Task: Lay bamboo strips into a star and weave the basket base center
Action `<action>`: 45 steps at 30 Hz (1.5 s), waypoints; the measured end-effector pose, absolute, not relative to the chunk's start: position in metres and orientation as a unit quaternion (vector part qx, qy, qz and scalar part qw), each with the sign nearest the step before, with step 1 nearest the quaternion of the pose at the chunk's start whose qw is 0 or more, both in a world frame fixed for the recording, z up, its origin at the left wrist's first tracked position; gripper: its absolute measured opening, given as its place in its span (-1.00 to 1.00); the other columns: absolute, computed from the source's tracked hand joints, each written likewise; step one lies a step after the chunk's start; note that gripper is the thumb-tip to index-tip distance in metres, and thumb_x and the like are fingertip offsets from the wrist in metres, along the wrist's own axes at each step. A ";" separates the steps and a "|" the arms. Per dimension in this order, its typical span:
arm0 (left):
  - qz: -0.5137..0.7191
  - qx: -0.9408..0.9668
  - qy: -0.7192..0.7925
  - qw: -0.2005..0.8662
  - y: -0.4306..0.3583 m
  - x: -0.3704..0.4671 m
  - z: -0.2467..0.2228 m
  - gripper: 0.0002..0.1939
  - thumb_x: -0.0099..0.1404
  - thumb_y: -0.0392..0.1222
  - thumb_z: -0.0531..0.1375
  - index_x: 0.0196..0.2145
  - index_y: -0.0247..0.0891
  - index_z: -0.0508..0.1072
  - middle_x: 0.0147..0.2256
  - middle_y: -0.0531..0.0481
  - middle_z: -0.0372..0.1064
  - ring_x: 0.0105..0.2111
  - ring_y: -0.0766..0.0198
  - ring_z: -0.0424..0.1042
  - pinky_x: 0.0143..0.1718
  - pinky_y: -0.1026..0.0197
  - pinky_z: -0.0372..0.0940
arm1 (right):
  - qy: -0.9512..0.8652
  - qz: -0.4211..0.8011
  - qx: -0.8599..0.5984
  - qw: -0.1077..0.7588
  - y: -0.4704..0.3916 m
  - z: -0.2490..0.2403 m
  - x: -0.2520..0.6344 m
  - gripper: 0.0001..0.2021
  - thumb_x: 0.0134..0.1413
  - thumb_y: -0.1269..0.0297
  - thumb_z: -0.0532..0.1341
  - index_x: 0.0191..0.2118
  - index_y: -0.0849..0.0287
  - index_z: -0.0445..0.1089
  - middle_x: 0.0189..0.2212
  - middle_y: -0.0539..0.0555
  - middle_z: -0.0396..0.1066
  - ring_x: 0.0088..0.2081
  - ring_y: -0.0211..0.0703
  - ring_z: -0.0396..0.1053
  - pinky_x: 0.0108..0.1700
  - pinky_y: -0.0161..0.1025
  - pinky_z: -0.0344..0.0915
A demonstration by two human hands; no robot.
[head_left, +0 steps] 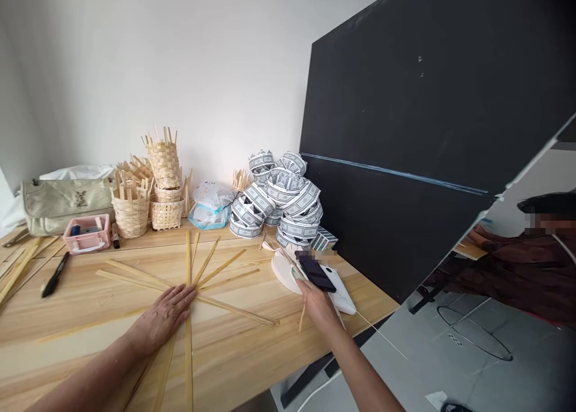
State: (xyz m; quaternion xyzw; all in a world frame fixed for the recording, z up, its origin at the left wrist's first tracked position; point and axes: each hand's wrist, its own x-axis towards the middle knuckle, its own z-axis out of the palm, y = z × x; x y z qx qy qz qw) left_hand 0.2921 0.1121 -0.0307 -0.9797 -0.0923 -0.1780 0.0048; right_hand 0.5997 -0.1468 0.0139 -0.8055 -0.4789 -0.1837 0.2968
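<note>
My left hand [165, 317] lies flat with its fingers stretched over the middle of several thin bamboo strips [188, 364], which fan out like a star on the wooden table [252, 364]. On the right, my right hand [310, 292] reaches to a dark phone [317, 273] and some thin strips beside it; its fingers are partly hidden, and what they hold, if anything, cannot be made out. A white round object [283, 270] lies left of the phone, and a white flat box [342, 292] lies under and beside it.
Woven baskets [131, 211], a pink box [87, 235], a bag [65, 205] and patterned paper rolls [283, 199] line the back. A black marker [56, 275] lies left. A black board [405, 130] leans at the right; beyond sits a person [522, 268].
</note>
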 end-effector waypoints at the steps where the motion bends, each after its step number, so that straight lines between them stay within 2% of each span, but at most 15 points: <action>1: -0.172 -0.980 -0.096 0.000 0.110 0.292 -0.028 -0.57 0.32 -0.07 -0.11 0.12 -0.15 0.09 0.11 0.00 0.08 0.09 0.15 0.10 0.08 0.01 0.07 | -0.491 -0.165 -0.817 0.252 -0.146 0.017 0.601 -0.58 -0.18 0.55 -0.03 -0.23 0.08 0.43 -0.33 0.04 0.46 -0.30 -0.16 0.39 -0.30 -0.30 0.29; 3: -0.162 -0.981 -0.105 -0.008 0.107 0.292 -0.024 -0.57 0.32 -0.09 -0.11 0.12 -0.18 0.11 0.12 -0.02 0.07 0.10 0.14 0.08 0.08 0.00 0.06 | -0.516 -0.125 -0.831 0.165 -0.148 0.024 0.603 -0.53 -0.18 0.56 -0.04 -0.16 0.06 0.40 -0.25 0.04 0.43 -0.24 -0.12 0.37 -0.27 -0.26 0.28; 6: -0.148 -0.983 -0.111 -0.017 0.105 0.292 -0.022 -0.57 0.32 -0.10 -0.13 0.12 -0.21 0.11 0.13 -0.03 0.06 0.11 0.15 0.05 0.10 0.00 0.02 | -0.520 -0.100 -0.839 0.128 -0.159 0.035 0.601 -0.49 -0.19 0.55 -0.03 -0.10 0.01 0.36 -0.19 0.00 0.41 -0.19 -0.08 0.35 -0.27 -0.24 0.27; 10: -0.150 -0.982 -0.111 -0.023 0.106 0.293 -0.023 -0.56 0.32 -0.07 -0.13 0.12 -0.22 0.11 0.13 -0.07 0.06 0.11 0.14 0.05 0.10 0.00 0.01 | -0.521 -0.117 -0.833 0.143 -0.165 0.054 0.579 -0.51 -0.11 0.52 -0.07 -0.03 0.07 0.31 -0.17 0.05 0.40 -0.19 -0.06 0.34 -0.27 -0.20 0.29; 14: -0.142 -0.983 -0.111 -0.025 0.106 0.293 -0.020 -0.53 0.32 -0.04 -0.14 0.12 -0.27 0.09 0.13 -0.15 0.04 0.12 0.14 0.04 0.10 0.02 0.01 | -0.589 -0.082 -0.787 0.166 -0.145 0.073 0.518 -0.57 -0.05 0.55 -0.10 -0.12 0.16 0.35 -0.19 0.12 0.39 -0.15 -0.12 0.32 -0.12 -0.20 0.24; 18: -0.118 -0.985 -0.118 -0.034 0.104 0.291 -0.012 -0.51 0.33 -0.02 -0.16 0.13 -0.31 0.06 0.14 -0.19 0.02 0.13 0.11 0.02 0.09 -0.03 0.01 | -0.664 0.000 -0.726 0.177 -0.106 0.076 0.454 -0.68 -0.02 0.55 -0.05 -0.23 0.16 0.37 -0.22 0.09 0.38 -0.16 -0.18 0.29 -0.11 -0.29 0.22; 21: -0.129 -0.982 -0.137 -0.030 0.109 0.283 -0.008 -0.54 0.33 -0.11 -0.15 0.12 -0.35 0.07 0.13 -0.20 0.04 0.13 0.10 0.01 0.09 -0.03 0.01 | -0.667 0.038 -0.722 0.181 -0.079 0.068 0.425 -0.75 -0.03 0.52 0.03 -0.24 0.20 0.37 -0.17 0.10 0.34 -0.10 -0.17 0.25 -0.05 -0.30 0.17; 24: -0.142 -0.977 -0.160 -0.013 0.115 0.269 -0.006 -0.58 0.28 -0.24 -0.09 0.08 -0.38 0.14 0.10 -0.22 0.10 0.11 0.10 0.06 0.08 0.00 0.05 | -0.646 0.049 -0.736 0.196 -0.060 0.055 0.409 -0.72 -0.02 0.46 0.07 -0.14 0.26 0.33 -0.10 0.15 0.30 -0.03 -0.14 0.19 0.02 -0.28 0.11; 27: -0.143 -0.978 -0.154 -0.002 0.113 0.256 -0.005 -0.57 0.23 -0.27 -0.04 0.07 -0.37 0.17 0.09 -0.22 0.11 0.10 0.08 0.08 0.07 0.01 0.07 | -0.640 0.038 -0.736 0.219 -0.052 0.040 0.397 -0.66 -0.02 0.41 0.09 -0.06 0.27 0.27 -0.03 0.17 0.24 0.04 -0.12 0.12 0.07 -0.25 0.04; 32: -0.160 -0.979 -0.123 -0.004 0.102 0.260 -0.004 -0.58 0.24 -0.34 -0.09 0.07 -0.35 0.16 0.07 -0.19 0.16 0.09 0.15 0.10 0.08 0.04 0.06 | -0.626 0.051 -0.755 0.189 -0.052 0.022 0.386 -0.62 -0.04 0.37 0.09 -0.02 0.25 0.24 0.02 0.18 0.19 0.09 -0.03 0.06 0.09 -0.13 0.00; 38: -0.156 -0.981 -0.115 -0.019 0.105 0.275 -0.007 -0.59 0.26 -0.28 -0.07 0.05 -0.41 0.18 0.07 -0.25 0.14 0.09 0.06 0.08 0.07 0.00 0.07 | -0.625 0.068 -0.755 0.185 -0.056 0.018 0.386 -0.60 -0.02 0.38 0.06 0.01 0.24 0.20 0.05 0.18 0.18 0.09 -0.07 0.06 0.08 -0.13 -0.01; 45: -0.153 -0.981 -0.112 -0.040 0.105 0.278 -0.009 -0.60 0.25 -0.22 -0.04 0.04 -0.33 0.19 0.05 -0.17 0.19 0.06 0.09 0.13 0.06 0.00 0.07 | -0.638 0.078 -0.745 0.177 -0.057 0.015 0.391 -0.58 -0.02 0.43 0.04 0.04 0.23 0.17 0.09 0.18 0.11 0.12 -0.10 0.00 0.10 -0.13 -0.07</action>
